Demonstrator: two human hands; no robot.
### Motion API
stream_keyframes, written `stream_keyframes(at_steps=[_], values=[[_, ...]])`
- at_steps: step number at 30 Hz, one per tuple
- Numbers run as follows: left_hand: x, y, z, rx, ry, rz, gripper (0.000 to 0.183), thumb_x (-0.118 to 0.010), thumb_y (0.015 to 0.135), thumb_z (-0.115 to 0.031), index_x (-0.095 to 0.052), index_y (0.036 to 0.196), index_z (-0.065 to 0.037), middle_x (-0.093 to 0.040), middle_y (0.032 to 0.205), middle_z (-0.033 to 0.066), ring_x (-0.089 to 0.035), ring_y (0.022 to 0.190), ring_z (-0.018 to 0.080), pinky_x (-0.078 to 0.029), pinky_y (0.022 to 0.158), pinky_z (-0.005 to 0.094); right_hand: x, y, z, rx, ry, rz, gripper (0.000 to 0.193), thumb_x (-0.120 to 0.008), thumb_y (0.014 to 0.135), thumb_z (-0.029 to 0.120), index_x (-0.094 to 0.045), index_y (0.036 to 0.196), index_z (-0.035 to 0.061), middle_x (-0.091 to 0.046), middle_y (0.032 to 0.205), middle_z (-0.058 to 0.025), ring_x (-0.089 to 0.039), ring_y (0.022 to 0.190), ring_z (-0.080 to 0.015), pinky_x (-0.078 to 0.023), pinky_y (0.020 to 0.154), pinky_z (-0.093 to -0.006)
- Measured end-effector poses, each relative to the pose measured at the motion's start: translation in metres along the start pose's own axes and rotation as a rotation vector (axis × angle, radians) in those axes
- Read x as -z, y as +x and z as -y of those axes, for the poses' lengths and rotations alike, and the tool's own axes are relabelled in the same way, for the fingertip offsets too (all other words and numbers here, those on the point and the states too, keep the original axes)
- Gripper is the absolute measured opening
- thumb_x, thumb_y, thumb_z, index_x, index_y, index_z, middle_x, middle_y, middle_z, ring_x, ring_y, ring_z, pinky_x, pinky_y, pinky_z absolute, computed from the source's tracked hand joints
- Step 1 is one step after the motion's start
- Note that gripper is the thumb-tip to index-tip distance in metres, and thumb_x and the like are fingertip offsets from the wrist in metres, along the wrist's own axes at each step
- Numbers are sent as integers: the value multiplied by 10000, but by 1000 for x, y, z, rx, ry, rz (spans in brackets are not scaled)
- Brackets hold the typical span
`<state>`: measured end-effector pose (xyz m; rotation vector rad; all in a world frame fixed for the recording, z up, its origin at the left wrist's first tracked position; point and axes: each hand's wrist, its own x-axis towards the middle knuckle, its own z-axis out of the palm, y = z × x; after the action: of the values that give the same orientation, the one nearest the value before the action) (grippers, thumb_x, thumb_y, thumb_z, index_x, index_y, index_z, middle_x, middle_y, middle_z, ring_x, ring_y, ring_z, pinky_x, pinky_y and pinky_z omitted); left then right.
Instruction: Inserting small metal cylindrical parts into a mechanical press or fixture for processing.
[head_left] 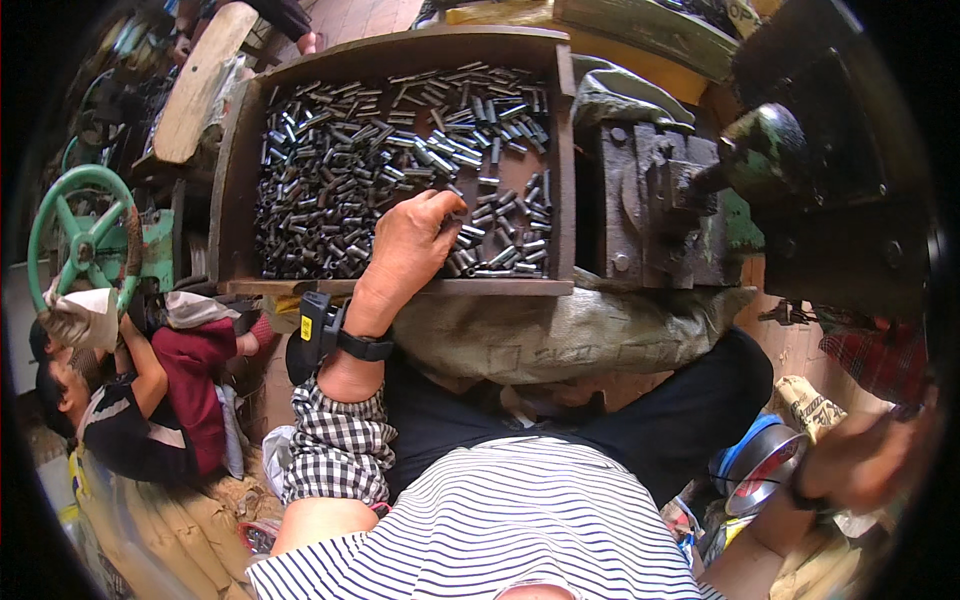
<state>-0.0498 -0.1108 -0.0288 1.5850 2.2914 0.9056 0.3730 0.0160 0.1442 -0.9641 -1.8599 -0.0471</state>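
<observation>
Wooden tray (228, 190), left hand (412, 235) inside, metal cylinders (325, 195) all around

A dark machine (840, 190) stands past the tray's right edge. The tray lies ahead of the person's lap, with a pale sack (560, 330) along its near edge. A green handwheel (84, 250) stands beyond the left edge. The left hand reaches over the near edge, its fingers curled nearly together among the cylinders; I cannot tell whether they grip one. The right hand (865, 465), blurred, is well apart from the tray, beyond its near right corner; its fingers' opening and any hold cannot be told. The small cylinders lie thickly toward the left edge, more sparsely toward the right.
</observation>
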Motion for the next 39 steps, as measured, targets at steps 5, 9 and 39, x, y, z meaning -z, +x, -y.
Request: stream_keyframes(at_steps=[5,9,39], values=[[0,-13,15,-51,108,71,199,-670,736,-114,-613,921,-68,-587,835,110,-591,790,320,-466,664,402,-191,-51,107,656,384,852,193,-646,680,51,-612,870,48,-578,873,-94,-572,808,-254,-446,743,-372],[-1,-11,24,-51,145,150,216,-684,723,-127,-618,922,-73,-588,829,115,-596,797,320,-476,675,406,-292,-85,106,806,199,1096,86,-580,733,65,-600,815,51,-570,845,-105,-583,835,-247,-453,728,-341],[-47,10,32,-70,394,73,210,-652,740,-212,-610,732,-7,-623,715,189,-629,719,353,-506,645,430,-307,-98,89,529,425,888,157,-619,739,108,-549,818,-8,-565,791,-176,-593,705,-353,-489,620,-404]])
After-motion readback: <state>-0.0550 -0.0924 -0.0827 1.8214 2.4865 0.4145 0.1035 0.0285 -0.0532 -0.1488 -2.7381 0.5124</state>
